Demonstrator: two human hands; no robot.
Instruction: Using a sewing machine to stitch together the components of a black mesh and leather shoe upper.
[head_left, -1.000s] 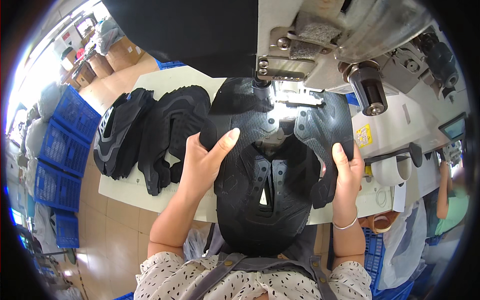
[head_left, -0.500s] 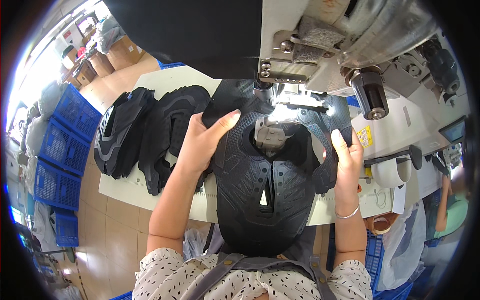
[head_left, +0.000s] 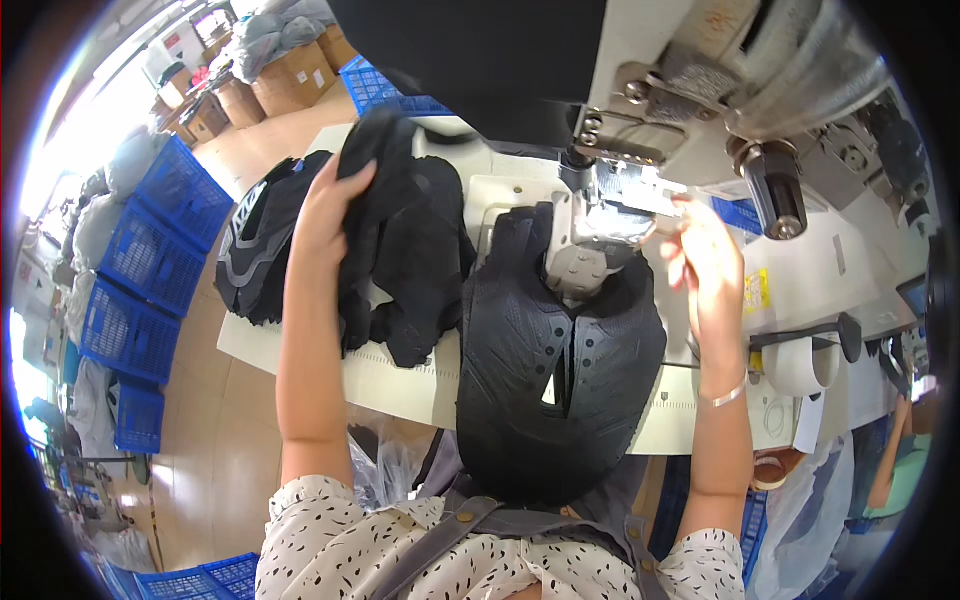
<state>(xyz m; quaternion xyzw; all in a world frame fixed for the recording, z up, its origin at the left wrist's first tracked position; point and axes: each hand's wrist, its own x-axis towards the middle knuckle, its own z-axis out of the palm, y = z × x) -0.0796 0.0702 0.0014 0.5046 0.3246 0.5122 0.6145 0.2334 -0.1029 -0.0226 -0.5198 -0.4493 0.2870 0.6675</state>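
Note:
My left hand [head_left: 335, 205] is closed on a black shoe upper [head_left: 377, 165], blurred by motion, above the left part of the table. Under and beside it lie more black uppers [head_left: 420, 280]. Another black shoe upper [head_left: 555, 400], with eyelet holes and a central slit, hangs round the sewing machine's metal post [head_left: 583, 265] and over the table's front edge. Beside the lit needle area my right hand [head_left: 708, 255] is raised, fingers curled; whatever they pinch, if anything, is too small to make out.
The machine head [head_left: 680, 130] overhangs the work. A stack of uppers with grey trim [head_left: 262, 250] sits at the table's left. Blue crates [head_left: 155, 270] line the left floor. At right are a white cup-like holder [head_left: 808, 365] and a person in green [head_left: 908, 470].
My left hand has moved left and up with a black upper, away from the machine. My right hand has let go of the material and risen to the needle area.

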